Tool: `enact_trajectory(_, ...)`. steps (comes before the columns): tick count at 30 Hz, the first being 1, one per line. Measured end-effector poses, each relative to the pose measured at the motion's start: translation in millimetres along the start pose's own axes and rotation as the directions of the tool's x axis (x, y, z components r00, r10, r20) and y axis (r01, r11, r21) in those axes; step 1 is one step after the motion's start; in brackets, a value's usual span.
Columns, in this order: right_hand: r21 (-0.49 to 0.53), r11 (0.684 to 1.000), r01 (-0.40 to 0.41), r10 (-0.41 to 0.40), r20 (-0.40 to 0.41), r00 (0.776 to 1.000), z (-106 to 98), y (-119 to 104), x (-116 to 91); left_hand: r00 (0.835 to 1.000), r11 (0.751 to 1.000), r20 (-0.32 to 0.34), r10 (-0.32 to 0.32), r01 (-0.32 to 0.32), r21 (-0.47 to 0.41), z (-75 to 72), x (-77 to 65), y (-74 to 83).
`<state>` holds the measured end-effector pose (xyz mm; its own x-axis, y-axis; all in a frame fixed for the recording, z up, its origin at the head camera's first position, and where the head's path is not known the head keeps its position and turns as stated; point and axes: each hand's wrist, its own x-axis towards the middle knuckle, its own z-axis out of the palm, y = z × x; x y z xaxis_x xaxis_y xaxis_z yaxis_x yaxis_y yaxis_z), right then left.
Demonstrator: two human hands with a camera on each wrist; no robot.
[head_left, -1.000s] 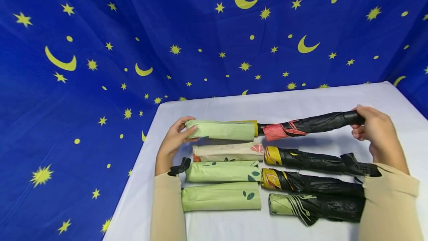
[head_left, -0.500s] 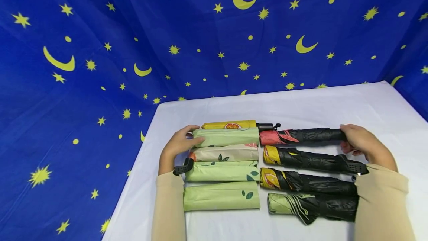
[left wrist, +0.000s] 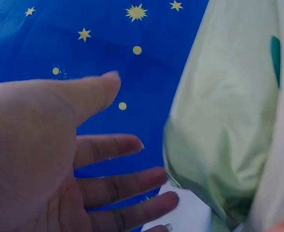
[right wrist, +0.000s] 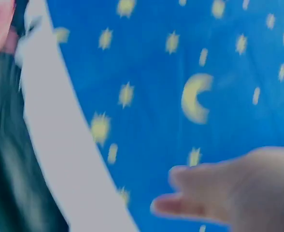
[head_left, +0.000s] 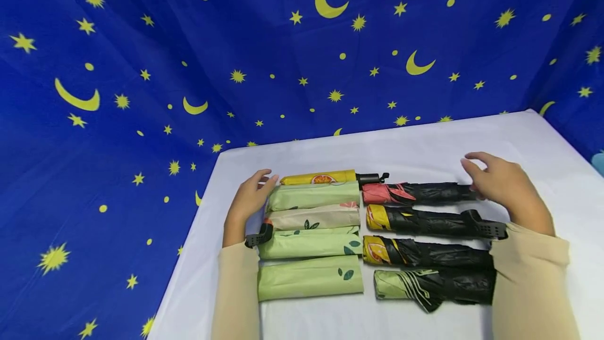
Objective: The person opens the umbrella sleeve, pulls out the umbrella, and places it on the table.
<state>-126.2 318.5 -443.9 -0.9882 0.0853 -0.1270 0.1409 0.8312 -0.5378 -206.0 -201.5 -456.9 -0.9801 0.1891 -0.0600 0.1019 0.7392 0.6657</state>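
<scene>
Folded umbrellas lie in two columns on the white table. My left hand point(head_left: 250, 197), its fingers extended, is beside the left end of a pale green umbrella point(head_left: 313, 194); the left wrist view has its fingertips right by that umbrella's end point(left wrist: 214, 145) and nothing in the palm. Behind the green one lies a yellow umbrella point(head_left: 302, 178) printed with an orange slice, its black handle point(head_left: 368, 178) pointing right. My right hand point(head_left: 502, 182) is over the right end of a black umbrella with a red tip point(head_left: 424, 193), fingers relaxed and holding nothing. The right wrist view is blurred.
Nearer me in the left column lie a cream umbrella point(head_left: 311, 218) and two green ones. The right column holds two black-and-yellow umbrellas and a black-and-green umbrella point(head_left: 436, 285). A blue star-and-moon cloth point(head_left: 283, 41) stands behind the white tabletop point(head_left: 424, 148).
The pale green and the red-tipped black umbrellas came down from above the table into their columns. Both hands have since let go of them, and the right hand has lifted off.
</scene>
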Motion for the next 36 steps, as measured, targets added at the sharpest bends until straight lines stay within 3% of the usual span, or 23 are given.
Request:
enact_trajectory(2,0.003,0.995,0.098,-0.098,-0.072,0.993,9,-27,4,1.000,1.000,-0.009,-0.018,0.018,0.003,0.2,2.7,1.5)
enact_trajectory(5,-0.018,0.985,0.173,-0.174,-0.052,0.983,36,-65,11,0.998,0.998,0.003,-0.065,0.065,0.007,4.5,6.7,3.8)
enact_trajectory(10,-0.090,0.986,0.139,-0.128,0.115,0.985,88,-97,20,0.989,0.989,0.036,-0.146,0.147,-0.017,24.3,13.2,4.1)
enact_trajectory(15,-0.089,0.989,0.121,-0.107,0.150,0.983,114,-105,26,0.990,0.989,-0.003,-0.142,0.141,-0.051,41.3,19.0,6.0)
enact_trajectory(20,-0.056,0.988,0.143,-0.133,0.144,0.980,117,-108,30,0.993,0.982,-0.014,-0.114,0.111,-0.156,46.3,21.8,10.1)
enact_trajectory(24,-0.025,0.990,0.135,-0.130,0.146,0.981,113,-109,30,0.994,0.962,-0.022,-0.111,0.101,-0.253,44.6,21.1,11.2)
enact_trajectory(28,0.036,0.990,0.139,-0.143,0.126,0.982,107,-111,28,0.996,0.934,-0.059,-0.059,0.034,-0.357,38.0,18.2,15.6)
enact_trajectory(33,0.166,0.967,0.194,-0.191,-0.032,0.981,91,-121,17,0.992,0.878,-0.122,0.040,-0.093,-0.470,24.2,9.8,26.8)
enact_trajectory(36,0.222,0.939,0.264,-0.229,-0.172,0.958,79,-128,8,0.981,0.838,-0.167,0.099,-0.172,-0.517,14.6,3.9,35.5)
